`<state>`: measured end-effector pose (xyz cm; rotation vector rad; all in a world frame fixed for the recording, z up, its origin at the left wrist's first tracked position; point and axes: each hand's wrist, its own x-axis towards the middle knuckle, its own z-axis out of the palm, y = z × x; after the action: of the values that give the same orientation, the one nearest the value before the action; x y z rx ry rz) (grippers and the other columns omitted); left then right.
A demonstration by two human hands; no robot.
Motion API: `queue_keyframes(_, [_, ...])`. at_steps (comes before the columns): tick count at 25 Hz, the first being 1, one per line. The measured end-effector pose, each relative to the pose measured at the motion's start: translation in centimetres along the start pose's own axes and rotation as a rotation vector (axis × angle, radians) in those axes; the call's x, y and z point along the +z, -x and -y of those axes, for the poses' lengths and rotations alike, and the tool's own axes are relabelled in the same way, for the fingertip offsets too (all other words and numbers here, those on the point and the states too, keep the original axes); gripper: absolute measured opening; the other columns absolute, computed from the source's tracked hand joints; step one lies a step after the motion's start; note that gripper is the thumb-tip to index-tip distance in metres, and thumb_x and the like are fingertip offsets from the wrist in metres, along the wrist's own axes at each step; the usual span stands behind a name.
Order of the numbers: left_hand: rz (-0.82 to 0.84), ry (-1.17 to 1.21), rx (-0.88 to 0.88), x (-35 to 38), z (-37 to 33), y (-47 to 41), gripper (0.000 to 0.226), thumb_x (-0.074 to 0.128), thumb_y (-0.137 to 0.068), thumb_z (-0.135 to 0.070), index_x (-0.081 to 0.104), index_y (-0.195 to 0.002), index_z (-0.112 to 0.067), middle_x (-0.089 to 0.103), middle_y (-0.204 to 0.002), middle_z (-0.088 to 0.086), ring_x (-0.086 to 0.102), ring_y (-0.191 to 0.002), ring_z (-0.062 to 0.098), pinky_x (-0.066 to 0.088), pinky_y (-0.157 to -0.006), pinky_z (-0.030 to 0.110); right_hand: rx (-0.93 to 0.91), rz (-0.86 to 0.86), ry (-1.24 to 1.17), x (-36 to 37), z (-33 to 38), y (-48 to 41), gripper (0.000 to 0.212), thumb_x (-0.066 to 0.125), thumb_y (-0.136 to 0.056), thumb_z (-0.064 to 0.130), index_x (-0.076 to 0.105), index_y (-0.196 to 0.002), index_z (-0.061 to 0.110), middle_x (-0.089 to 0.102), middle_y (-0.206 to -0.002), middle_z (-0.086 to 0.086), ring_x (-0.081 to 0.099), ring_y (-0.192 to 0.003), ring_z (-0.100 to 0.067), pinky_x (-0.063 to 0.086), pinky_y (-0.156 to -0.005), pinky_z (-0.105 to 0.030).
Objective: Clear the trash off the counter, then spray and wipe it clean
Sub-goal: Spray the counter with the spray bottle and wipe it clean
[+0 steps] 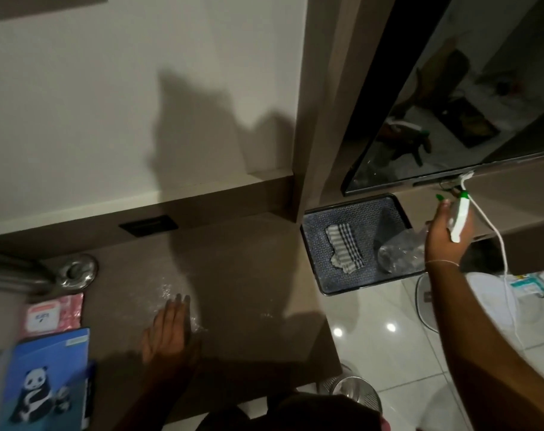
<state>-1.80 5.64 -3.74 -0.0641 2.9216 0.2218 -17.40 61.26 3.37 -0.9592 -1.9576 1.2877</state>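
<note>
- Head view: the tabletop [233, 275] is bare across its middle, with a wet, glistening patch of spray [171, 293] just ahead of the left hand.
- The checked cloth [345, 248] lies folded in the dark tray [314, 269] at the tabletop's right end, its long side running away from the person and a little leftward. It sits to the right of the left hand and to the left of the right hand, nearer the right one.
- A crumpled clear plastic bottle [398, 253] lies in the same tray, just beside the cloth and close under the right wrist.
- The left hand [168, 331] rests flat on the tabletop, fingers stretched out and together, gripping nothing, fingertips at the edge of the wet patch.
- The right hand [444, 234] is raised beyond the tray, closed around a white spray bottle [458, 220] with green trim, its nozzle pointing up and away. A white cord [500, 244] hangs just behind it.
- A blue panda booklet [47, 377] and a pink packet [54, 312] remain at the left edge.
- My guess: wiping comes next, so the cloth must be fetched once the right hand is free.
</note>
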Motion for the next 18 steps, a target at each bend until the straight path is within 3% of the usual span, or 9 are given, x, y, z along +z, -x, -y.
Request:
queue_keyframes(2, [0.015, 0.048, 0.029, -0.1, 0.3, -0.5, 0.081, 0.029, -0.101, -0.065, 0.030, -0.165, -0.014, 0.033, -0.170, 0.014, 0.035, -0.156, 0.038, 0.030, -0.120, 0.064, -0.046, 0.066, 0.023, -1.0, 1.4, 1.6, 0.051, 0.053, -0.089, 0.074, 0.062, -0.109, 0.029, 0.066, -0.103, -0.010, 0.065, -0.091, -0.017, 0.058, -0.090, -0.044])
queue_keyframes(4, [0.025, 0.066, 0.062, 0.0, 0.9, -1.0, 0.083, 0.022, -0.102, -0.067, 0.034, -0.163, -0.012, 0.035, -0.169, 0.016, 0.035, -0.156, 0.037, 0.031, -0.119, 0.064, -0.108, 0.188, -0.013, -2.4, 3.8, 4.5, 0.033, 0.056, -0.091, 0.068, 0.057, -0.102, 0.038, 0.062, -0.096, 0.002, 0.062, -0.088, -0.006, 0.056, -0.085, -0.034])
queue_keyframes(6, [0.044, 0.056, 0.061, -0.2, 1.6, -1.5, 0.085, 0.014, -0.102, -0.068, 0.037, -0.161, -0.011, 0.038, -0.167, 0.016, 0.038, -0.155, 0.037, 0.031, -0.119, 0.062, -0.140, 0.316, -0.025, -3.7, 5.5, 8.4, 0.042, 0.056, -0.093, 0.065, 0.064, -0.107, 0.026, 0.064, -0.095, -0.002, 0.060, -0.083, -0.004, 0.052, -0.079, -0.027])
queue_keyframes(8, [0.018, 0.099, 0.053, -0.2, 2.3, -1.7, 0.079, 0.029, -0.101, -0.061, 0.037, -0.161, -0.010, 0.038, -0.167, 0.017, 0.039, -0.154, 0.038, 0.030, -0.120, 0.058, -0.106, 0.492, -0.023, -4.3, 7.2, 12.7, 0.046, 0.054, -0.097, 0.055, 0.071, -0.113, 0.016, 0.070, -0.093, -0.006, 0.062, -0.072, -0.013, 0.054, -0.070, -0.031])
queue_keyframes(10, [0.016, 0.126, 0.061, -0.1, 3.3, -1.1, 0.080, 0.039, -0.096, -0.055, 0.033, -0.162, -0.010, 0.036, -0.168, 0.018, 0.038, -0.154, 0.039, 0.023, -0.124, 0.054, -0.052, 0.709, -0.001, -4.2, 8.3, 17.5, 0.037, 0.053, -0.097, 0.048, 0.076, -0.107, 0.021, 0.073, -0.075, -0.005, 0.063, -0.058, -0.019, 0.055, -0.059, -0.029])
queue_keyframes(13, [0.012, 0.082, 0.046, 0.1, 5.6, -0.2, 0.080, 0.024, -0.102, -0.060, 0.030, -0.164, -0.009, 0.031, -0.170, 0.018, 0.034, -0.155, 0.041, 0.007, -0.125, 0.050, 0.009, 0.972, 0.085, -2.5, 9.0, 24.8, 0.032, 0.057, -0.099, 0.037, 0.078, -0.095, 0.013, 0.075, -0.070, -0.002, 0.062, -0.053, -0.022, 0.052, -0.057, -0.033])
queue_keyframes(15, [0.009, 0.130, -0.003, 0.4, 7.5, 0.5, 0.082, 0.016, -0.103, -0.062, 0.032, -0.163, -0.009, 0.033, -0.169, 0.020, 0.032, -0.156, 0.040, 0.011, -0.126, 0.053, 0.007, 1.071, 0.126, -1.1, 8.7, 30.0, 0.021, 0.066, -0.099, 0.024, 0.080, -0.089, 0.011, 0.078, -0.073, 0.004, 0.066, -0.061, -0.016, 0.051, -0.062, -0.030])
queue_keyframes(18, [-0.017, 0.097, -0.072, 1.1, 10.2, 2.4, 0.077, 0.037, -0.094, -0.050, 0.046, -0.153, -0.001, 0.050, -0.155, 0.028, 0.046, -0.144, 0.045, 0.033, -0.120, 0.060, -0.045, 1.212, 0.247, 0.2, 7.1, 36.3, 0.015, 0.074, -0.094, 0.031, 0.082, -0.095, 0.018, 0.079, -0.077, 0.009, 0.071, -0.067, -0.005, 0.055, -0.064, -0.027])
